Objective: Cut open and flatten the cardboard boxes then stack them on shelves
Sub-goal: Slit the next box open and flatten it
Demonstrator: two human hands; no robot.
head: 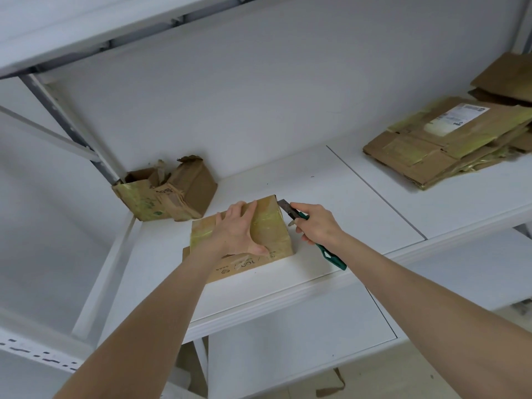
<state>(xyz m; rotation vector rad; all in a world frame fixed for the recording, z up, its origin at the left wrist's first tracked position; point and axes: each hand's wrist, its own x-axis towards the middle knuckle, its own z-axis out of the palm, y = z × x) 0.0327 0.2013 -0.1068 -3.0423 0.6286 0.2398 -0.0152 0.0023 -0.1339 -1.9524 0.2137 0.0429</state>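
Observation:
A taped brown cardboard box (275, 231) stands on the white shelf (331, 203) near its front edge. My left hand (237, 230) lies flat over the box's top, fingers spread, thumb hooked on the near edge. My right hand (318, 224) grips a green-handled utility knife (331, 253), its dark blade (285, 207) touching the box's far right top corner. A pile of flattened boxes (443, 142) lies at the shelf's right end.
Two crumpled, partly open boxes (167, 194) sit in the back left corner against the wall. A grey upright post (66, 122) and an upper shelf (86, 27) frame the left. A lower shelf (288, 349) lies beneath, with a cardboard scrap (331, 388) on the floor.

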